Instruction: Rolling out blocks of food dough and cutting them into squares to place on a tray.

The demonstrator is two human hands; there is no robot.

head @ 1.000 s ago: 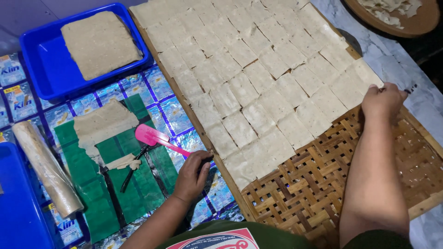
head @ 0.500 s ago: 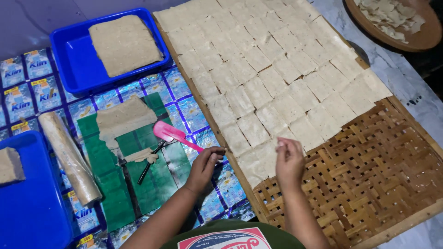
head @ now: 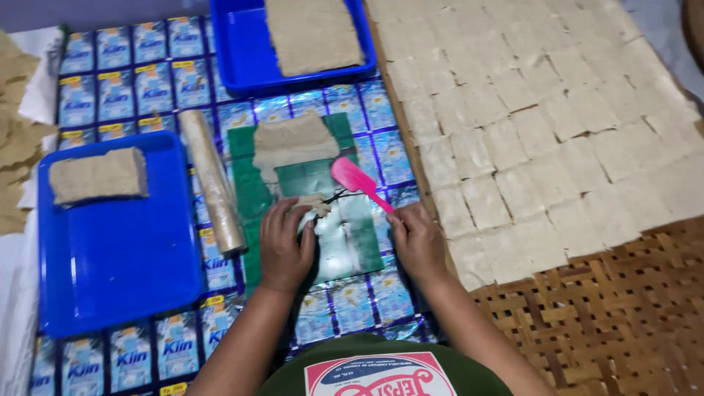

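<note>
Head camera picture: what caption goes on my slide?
Two hands, left hand and right hand, rest on a green mat beside a pink spatula.

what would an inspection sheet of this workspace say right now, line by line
surface: shiny printed wrapper mat covers the floor; green sheet lies on it
job's things: pale dough piece on the green sheet; pink spatula beside it; small dough scraps by the fingers
clutter: wrapped rolling pin; near blue tray with one slab; far blue tray with a larger slab; woven bamboo tray bearing rows of cut squares
hands: left hand flat on the green sheet; right hand at the spatula's handle end, grip unclear
cables: nothing seen
surroundings: stack of thin pale sheets at left edge
</note>
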